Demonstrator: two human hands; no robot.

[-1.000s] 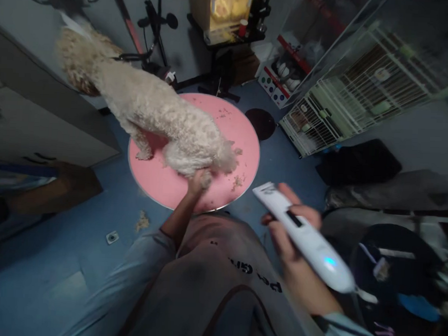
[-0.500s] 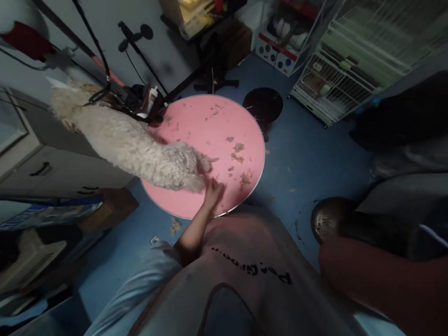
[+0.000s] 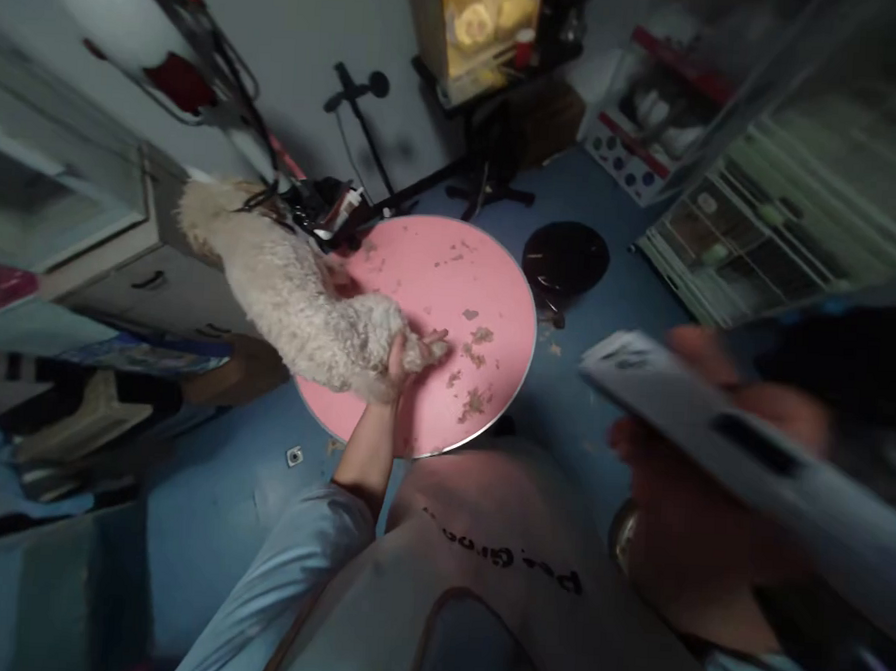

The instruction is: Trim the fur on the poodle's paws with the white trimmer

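A curly, cream-coloured dog (image 3: pixel 299 308) stands on a round pink table (image 3: pixel 429 254), its head at the far left and its rear towards me. My left hand (image 3: pixel 401 368) grips one of its hind legs (image 3: pixel 426 352), the paw showing past my fingers. Close to the camera on the right, my right hand (image 3: pixel 695 489) is wrapped round a pale hair clipper (image 3: pixel 685 398) with a dark switch; its head points left, apart from the dog. Motion blurs this hand. Tufts of cut hair (image 3: pixel 476 402) lie on the table's right part.
A black loop (image 3: pixel 260 195) hangs at the dog's neck. Beyond the table stand a dark round stool (image 3: pixel 566 257) and a wire cage (image 3: pixel 754 231). Grey drawers (image 3: pixel 150 285) are at the left. My apron (image 3: pixel 498 518) meets the table's near edge.
My left hand has moved from beside the rear paw to a grip on the hind leg. My right hand has come up into view with the clipper. The view has shifted left.
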